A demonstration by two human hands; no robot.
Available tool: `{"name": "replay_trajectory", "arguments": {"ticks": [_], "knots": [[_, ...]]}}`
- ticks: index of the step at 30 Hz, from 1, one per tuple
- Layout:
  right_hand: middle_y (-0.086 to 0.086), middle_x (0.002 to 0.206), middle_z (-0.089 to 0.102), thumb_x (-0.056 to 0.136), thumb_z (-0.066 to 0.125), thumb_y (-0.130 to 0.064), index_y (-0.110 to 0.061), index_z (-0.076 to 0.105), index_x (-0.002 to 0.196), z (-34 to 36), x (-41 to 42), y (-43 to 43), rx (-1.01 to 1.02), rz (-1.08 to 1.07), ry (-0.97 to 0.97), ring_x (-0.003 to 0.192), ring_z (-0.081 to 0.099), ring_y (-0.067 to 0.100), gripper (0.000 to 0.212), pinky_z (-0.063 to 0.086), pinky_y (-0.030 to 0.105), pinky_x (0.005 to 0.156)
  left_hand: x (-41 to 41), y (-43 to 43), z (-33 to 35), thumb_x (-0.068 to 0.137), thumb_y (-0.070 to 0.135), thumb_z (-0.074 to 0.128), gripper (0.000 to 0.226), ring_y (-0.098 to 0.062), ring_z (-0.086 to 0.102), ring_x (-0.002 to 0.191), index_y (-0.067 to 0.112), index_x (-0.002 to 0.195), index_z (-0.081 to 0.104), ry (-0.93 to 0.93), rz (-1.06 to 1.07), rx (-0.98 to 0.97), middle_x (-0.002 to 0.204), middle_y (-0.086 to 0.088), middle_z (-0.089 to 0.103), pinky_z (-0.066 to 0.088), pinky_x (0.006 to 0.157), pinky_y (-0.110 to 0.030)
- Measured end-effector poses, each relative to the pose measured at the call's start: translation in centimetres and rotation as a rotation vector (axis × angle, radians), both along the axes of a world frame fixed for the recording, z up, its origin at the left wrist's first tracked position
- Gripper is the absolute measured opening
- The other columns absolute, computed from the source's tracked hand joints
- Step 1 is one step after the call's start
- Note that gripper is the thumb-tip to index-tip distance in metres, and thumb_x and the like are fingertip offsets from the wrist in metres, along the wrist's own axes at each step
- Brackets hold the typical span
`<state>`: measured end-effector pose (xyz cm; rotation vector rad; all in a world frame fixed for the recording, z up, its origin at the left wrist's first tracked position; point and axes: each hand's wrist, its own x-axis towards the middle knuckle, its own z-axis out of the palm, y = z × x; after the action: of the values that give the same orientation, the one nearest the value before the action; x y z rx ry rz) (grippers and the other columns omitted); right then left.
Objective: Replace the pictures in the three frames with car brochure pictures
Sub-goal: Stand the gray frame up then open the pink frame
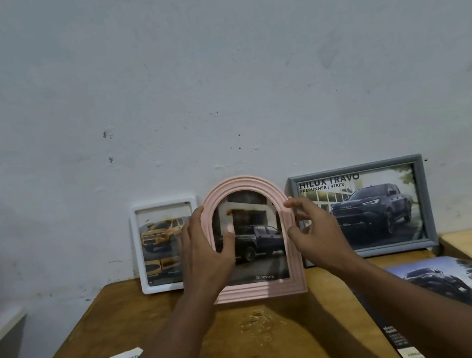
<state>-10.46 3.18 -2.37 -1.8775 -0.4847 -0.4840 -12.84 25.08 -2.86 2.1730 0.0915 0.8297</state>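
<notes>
Hands steady the pink arched frame (260, 290) mid-picture on the worktop (259, 344), left hand (205, 250) gripping, right hand (319, 233) pinching its edges; white frame (162, 205) and grey frame (355, 167) already show cars too, so careful release seems next.

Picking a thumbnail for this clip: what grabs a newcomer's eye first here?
The pink arched frame at centre, held upright with a dark pickup picture in it, the left hand and right hand gripping its sides. Next comes the grey frame to its right against the wall, with a bold HILUX TRAVO pickup, then the white frame to the left, showing a yellow car.
</notes>
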Motion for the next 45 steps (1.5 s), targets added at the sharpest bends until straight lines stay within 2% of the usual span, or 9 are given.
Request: {"name": "replay_trajectory", "arguments": {"ticks": [5,10,15,19,23,31,36,41,45], "knots": [[-0.014,0.116,0.061,0.091,0.065,-0.01,-0.027,0.062,0.12,0.6,-3.2,-1.5,0.076,0.0,0.058,0.1,0.062,0.007,0.033,0.056,0.023,0.073,-4.2,-0.8,0.0,0.096,0.049,0.06,0.062,-0.024,0.043,0.132,0.035,0.149,0.031,0.044,-0.017,-0.096,0.147,0.0,0.045,0.046,0.103,-0.049],[-0.008,0.134,0.059,0.092,0.06,-0.002,-0.024,0.068,0.115,-0.3,-7.8,-3.1,0.145,0.031,0.088,0.084,0.07,0.017,0.033,0.062,0.038,0.073,-8.6,-2.6,-1.4,0.1,0.047,0.055,0.055,-0.012,0.052,0.107,0.035,0.149,0.032,0.181,-0.153,-0.288,0.134,0.004,0.048,0.044,0.067,-0.018],[-0.003,0.122,0.067,0.089,0.065,-0.004,-0.025,0.074,0.106,2.2,-10.6,-4.8,0.05,-0.031,0.148,0.088,0.07,0.019,0.028,0.061,0.036,0.078,-10.7,-3.3,-2.6,0.098,0.059,0.051,0.051,-0.018,0.058,0.107,0.034,0.141,0.041,0.358,-0.246,-0.416,0.134,-0.005,0.056,0.051,0.091,-0.042],[0.0,0.112,0.067,0.088,0.068,-0.011,-0.02,0.076,0.101,6.2,-11.0,-5.3,-0.147,-0.115,0.198,0.088,0.067,0.021,0.017,0.057,0.029,0.061,-11.7,-4.7,-1.3,0.098,0.069,0.035,0.059,-0.027,0.065,0.104,0.029,0.141,0.044,0.578,-0.391,-0.378,0.124,-0.006,0.062,0.055,0.095,-0.05],[0.002,0.096,0.07,0.084,0.067,-0.013,-0.016,0.076,0.099,8.5,-11.3,-4.0,-0.48,-0.176,0.188,0.085,0.064,0.014,0.018,0.046,0.02,0.058,-11.3,-6.0,-0.1,0.097,0.072,0.022,0.07,-0.03,0.055,0.125,0.033,0.154,0.031,0.53,-0.393,-0.276,0.153,-0.006,0.044,0.046,0.107,-0.055],[0.007,0.094,0.065,0.097,0.06,-0.031,-0.015,0.065,0.095,6.1,-11.9,1.3,-0.213,0.016,0.395,0.083,0.067,0.022,0.017,0.057,0.026,0.057,-10.7,-5.4,2.9,0.101,0.067,0.024,0.053,-0.024,0.057,0.12,0.036,0.142,0.036,0.369,-0.484,-0.418,0.14,-0.002,0.052,0.046,0.106,-0.048],[0.002,0.09,0.067,0.094,0.059,-0.034,-0.019,0.065,0.095,-0.2,-10.9,0.5,-0.422,-0.099,0.426,0.084,0.064,0.016,0.016,0.059,0.038,0.078,-11.3,-2.6,0.6,0.097,0.072,0.028,0.069,-0.023,0.045,0.137,0.03,0.151,0.037,0.463,-0.395,-0.338,0.149,0.007,0.044,0.035,0.116,-0.049],[-0.002,0.112,0.06,0.09,0.055,-0.046,-0.028,0.059,0.111,-7.2,-12.4,-0.9,-0.633,-0.257,0.409,0.103,0.056,0.019,0.028,0.05,0.041,0.09,-12.8,-2.1,-3.2,0.105,0.055,0.033,0.053,-0.009,0.044,0.12,0.025,0.147,0.047,0.511,-0.302,-0.271,0.149,-0.001,0.049,0.032,0.1,-0.029],[-0.002,0.125,0.054,0.094,0.048,-0.049,-0.027,0.054,0.118,-9.6,-13.0,-0.6,-0.69,-0.305,0.247,0.114,0.048,0.021,0.034,0.041,0.041,0.097,-13.9,-2.8,-6.6,0.102,0.062,0.034,0.055,-0.021,0.047,0.132,0.036,0.15,0.039,0.594,-0.284,-0.247,0.153,-0.001,0.046,0.041,0.097,-0.036]]}}
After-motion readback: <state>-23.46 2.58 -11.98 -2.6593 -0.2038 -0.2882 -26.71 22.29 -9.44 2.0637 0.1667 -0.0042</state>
